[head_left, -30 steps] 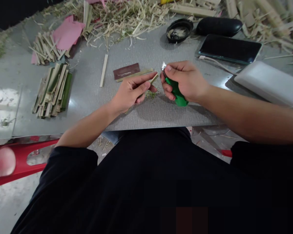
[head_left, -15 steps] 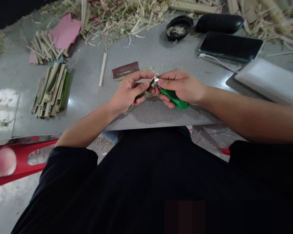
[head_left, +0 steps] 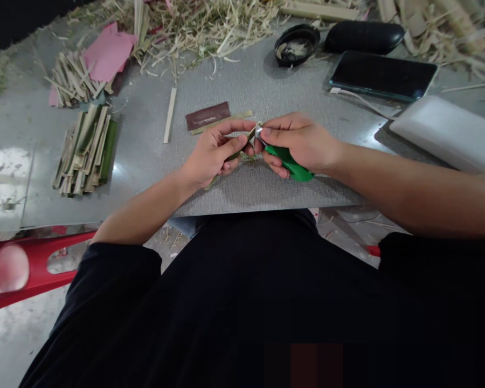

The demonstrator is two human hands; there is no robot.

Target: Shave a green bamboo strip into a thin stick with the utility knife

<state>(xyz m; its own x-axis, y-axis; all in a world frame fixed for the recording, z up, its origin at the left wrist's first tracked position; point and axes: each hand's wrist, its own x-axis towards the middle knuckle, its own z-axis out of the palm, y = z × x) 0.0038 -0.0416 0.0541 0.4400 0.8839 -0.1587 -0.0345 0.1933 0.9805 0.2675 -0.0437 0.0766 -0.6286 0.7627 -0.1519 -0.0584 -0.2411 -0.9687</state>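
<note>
My left hand (head_left: 214, 153) is closed around a thin bamboo strip (head_left: 242, 144), pinched between thumb and fingers above the grey table (head_left: 242, 183). My right hand (head_left: 299, 143) grips a green-handled knife (head_left: 290, 163); its short metal blade meets the strip's end beside my left fingertips. Fine green shavings lie on the table just under the two hands. Behind the hands lie a brown rectangular piece (head_left: 208, 115) and another pale strip (head_left: 226, 122).
A stack of cut bamboo strips (head_left: 87, 151) sits at the left, with a looser bundle and pink paper (head_left: 105, 51) behind. A single strip (head_left: 170, 115), shavings heap (head_left: 202, 27), black dish (head_left: 297, 44), dark case (head_left: 364, 36), phone (head_left: 383, 76) and white box (head_left: 444, 134) surround.
My right hand moved left and down, bringing the knife blade from apart to against the strip's end in my left hand. Since half a second ago little has shifted.
</note>
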